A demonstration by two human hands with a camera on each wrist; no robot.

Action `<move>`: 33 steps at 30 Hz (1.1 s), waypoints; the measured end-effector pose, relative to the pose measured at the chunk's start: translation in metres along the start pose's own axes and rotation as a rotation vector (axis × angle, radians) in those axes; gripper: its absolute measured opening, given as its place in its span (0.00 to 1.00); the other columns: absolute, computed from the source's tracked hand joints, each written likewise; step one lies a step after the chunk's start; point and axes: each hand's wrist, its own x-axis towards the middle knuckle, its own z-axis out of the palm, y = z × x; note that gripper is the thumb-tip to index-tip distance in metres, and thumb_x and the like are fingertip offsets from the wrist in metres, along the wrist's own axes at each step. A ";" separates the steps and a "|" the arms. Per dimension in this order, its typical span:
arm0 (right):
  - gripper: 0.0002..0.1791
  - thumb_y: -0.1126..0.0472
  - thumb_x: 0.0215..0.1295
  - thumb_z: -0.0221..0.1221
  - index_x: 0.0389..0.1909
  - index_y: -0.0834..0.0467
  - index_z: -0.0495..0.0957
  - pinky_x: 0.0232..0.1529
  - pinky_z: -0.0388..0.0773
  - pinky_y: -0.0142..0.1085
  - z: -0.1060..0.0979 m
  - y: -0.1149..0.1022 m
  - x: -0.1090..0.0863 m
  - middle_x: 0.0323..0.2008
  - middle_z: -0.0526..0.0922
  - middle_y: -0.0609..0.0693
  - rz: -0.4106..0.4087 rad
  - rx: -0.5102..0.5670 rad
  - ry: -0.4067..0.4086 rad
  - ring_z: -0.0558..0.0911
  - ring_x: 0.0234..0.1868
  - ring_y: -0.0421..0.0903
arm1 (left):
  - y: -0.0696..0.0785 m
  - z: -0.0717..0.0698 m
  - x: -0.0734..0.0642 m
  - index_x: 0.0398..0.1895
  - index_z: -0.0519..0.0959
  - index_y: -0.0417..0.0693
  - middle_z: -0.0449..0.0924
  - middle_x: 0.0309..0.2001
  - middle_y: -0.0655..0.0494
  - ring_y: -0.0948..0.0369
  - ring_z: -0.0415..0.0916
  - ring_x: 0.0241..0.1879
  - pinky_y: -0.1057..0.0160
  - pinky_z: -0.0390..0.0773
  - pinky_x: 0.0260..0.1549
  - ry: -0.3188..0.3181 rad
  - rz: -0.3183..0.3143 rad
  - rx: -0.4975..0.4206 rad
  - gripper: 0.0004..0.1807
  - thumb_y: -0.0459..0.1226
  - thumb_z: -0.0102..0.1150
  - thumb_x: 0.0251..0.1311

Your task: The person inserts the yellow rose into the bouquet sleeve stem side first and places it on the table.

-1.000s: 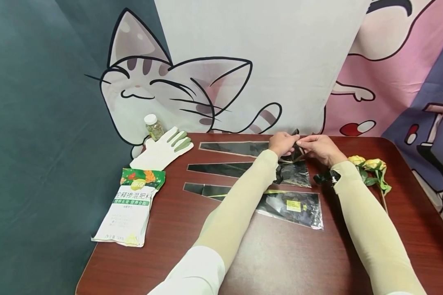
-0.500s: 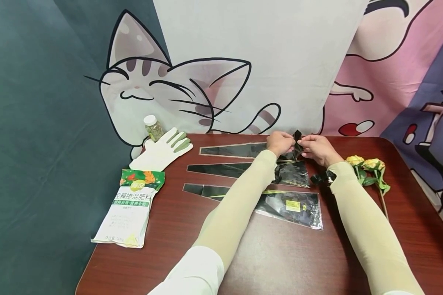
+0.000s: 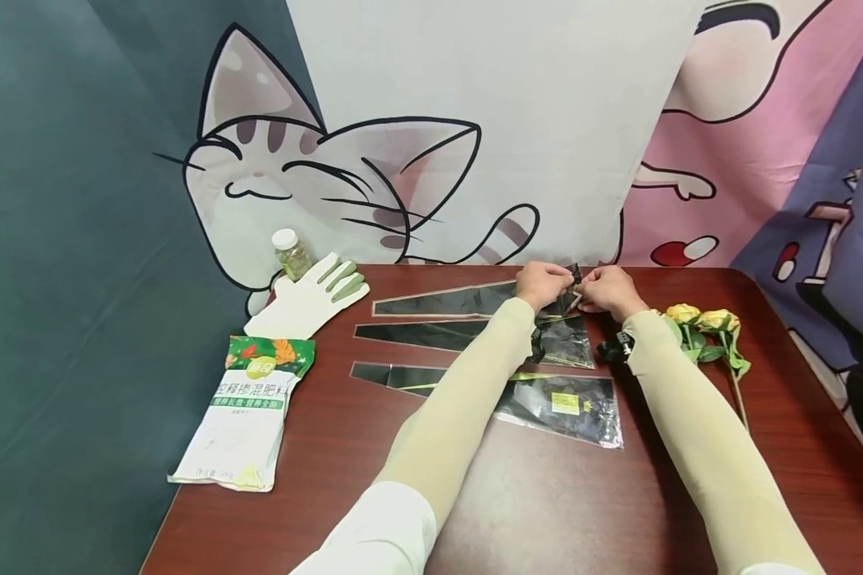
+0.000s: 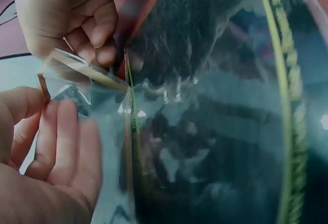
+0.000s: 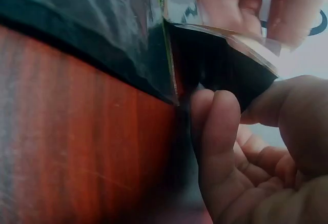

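Three tapered flower sleeves, black with clear fronts, lie in a row on the table. At the mouth of the far sleeve [image 3: 467, 299], both hands work close together. My left hand [image 3: 542, 281] pinches a tan-edged corner of the mouth between thumb and fingers, plain in the left wrist view. My right hand [image 5: 246, 152] holds the black back panel [image 5: 225, 67] at its edge, thumb opposite fingers. Between them the mouth is spread apart. Just nearer lies the middle sleeve [image 3: 417, 332], partly under the left forearm. The near sleeve [image 3: 597, 411] bears a yellow sticker.
To the left are a white glove [image 3: 295, 307] with green-grey fingers, a white-capped bottle [image 3: 293, 257] and a green-topped fertilizer bag [image 3: 240, 423]. Yellow roses [image 3: 701, 319] lie beside the right forearm. The table's [image 3: 518, 511] far edge runs close behind the hands, along a printed curtain.
The head view has shifted slightly. Both hands stay at the far sleeve's mouth; its dark flap, upright between the fingers half a second ago, now stands lower with its tan edge showing.
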 end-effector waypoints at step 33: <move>0.07 0.64 0.65 0.67 0.38 0.65 0.88 0.26 0.86 0.35 -0.016 0.005 -0.003 0.23 0.89 0.48 -0.075 -0.224 0.057 0.86 0.21 0.40 | -0.025 -0.004 -0.001 0.42 0.93 0.54 0.92 0.42 0.65 0.70 0.85 0.35 0.72 0.81 0.36 -0.038 0.084 -0.094 0.07 0.42 0.69 0.67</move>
